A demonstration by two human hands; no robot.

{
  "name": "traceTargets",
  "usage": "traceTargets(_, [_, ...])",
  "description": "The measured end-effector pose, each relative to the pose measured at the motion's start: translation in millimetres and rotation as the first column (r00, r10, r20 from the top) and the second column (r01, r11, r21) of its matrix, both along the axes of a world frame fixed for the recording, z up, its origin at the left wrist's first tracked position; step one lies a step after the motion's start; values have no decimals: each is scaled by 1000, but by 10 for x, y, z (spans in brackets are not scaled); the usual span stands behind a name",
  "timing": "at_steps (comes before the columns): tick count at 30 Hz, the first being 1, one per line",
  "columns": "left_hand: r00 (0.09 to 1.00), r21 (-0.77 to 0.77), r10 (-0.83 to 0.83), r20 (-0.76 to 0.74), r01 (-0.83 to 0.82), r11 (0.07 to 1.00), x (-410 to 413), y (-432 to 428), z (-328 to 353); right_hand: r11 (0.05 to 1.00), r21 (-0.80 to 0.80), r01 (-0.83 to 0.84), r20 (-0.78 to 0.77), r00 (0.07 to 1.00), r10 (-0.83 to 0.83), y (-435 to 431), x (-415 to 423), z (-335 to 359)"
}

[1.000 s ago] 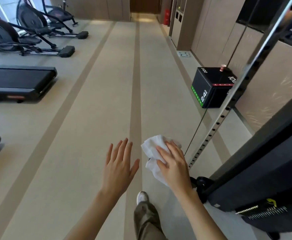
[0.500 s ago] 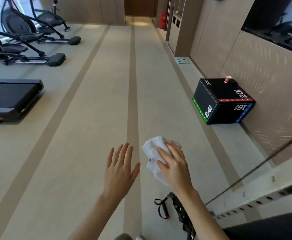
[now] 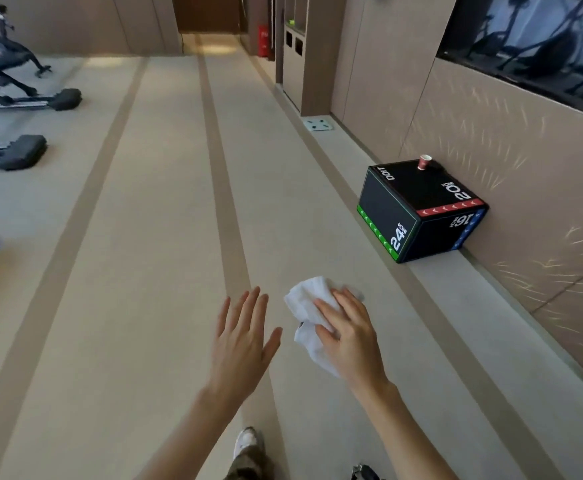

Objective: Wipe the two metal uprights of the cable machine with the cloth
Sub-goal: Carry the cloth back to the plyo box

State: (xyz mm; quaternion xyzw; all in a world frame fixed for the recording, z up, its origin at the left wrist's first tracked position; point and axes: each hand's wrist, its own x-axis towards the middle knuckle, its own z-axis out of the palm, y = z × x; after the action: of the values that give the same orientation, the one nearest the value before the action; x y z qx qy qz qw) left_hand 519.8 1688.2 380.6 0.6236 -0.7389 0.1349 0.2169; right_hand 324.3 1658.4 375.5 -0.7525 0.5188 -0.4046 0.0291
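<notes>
Sliding out past the right edge, the perforated post and thin cable that were showing half a second ago are no longer appearing, so neither of the metal uprights is showing now. The black jump box point(image 3: 418, 216) is now sitting right of centre against the wall, with a small red cup point(image 3: 424, 162) standing on its top.

Both hands are hanging over the floor point(image 3: 151, 271) in the lower middle of the frame, much as before. The right hand point(image 3: 350, 344) is gripping the white cloth point(image 3: 305, 301), its fingers point(image 3: 329, 308) lying over the bunched fabric and the thumb pinching in from the side. The cloth is riding in the air, clear of the floor. The left hand point(image 3: 243, 341) is hovering just beside it, fingers point(image 3: 245, 306) spread apart and holding nothing.

The cloth is looking light, soft and limp: a loose tail is drooping below the palm, and it is crumpling rather than keeping a shape. It will probably be conforming easily round a post, so bunching it in the palm and wrapping the fingers behind the metal seems the sensible hold. A bare upright may be slick, so a firm squeeze is likely needed.
</notes>
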Motion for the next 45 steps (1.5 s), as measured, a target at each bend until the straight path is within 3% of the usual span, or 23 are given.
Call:
traceTargets(12, [980,14,-199,7,199,980,387,-2431,143,980,-17,198,27,980,-198,-2032,391,99])
traceTargets(24, [950,69,-313,-9,312,947,-198,-5286,49,954,-23,298,32,954,-297,-4753,-88,100])
traceTargets(39, [926,108,-375,-53,379,919,-914,-8439,14,937,86,338,-16,941,-338,-7772,-749,18])
traceTargets(45, [894,132,-448,-24,447,885,-1094,-9934,-19,891,86,446,-15,895,-446,-9122,-889,-26])
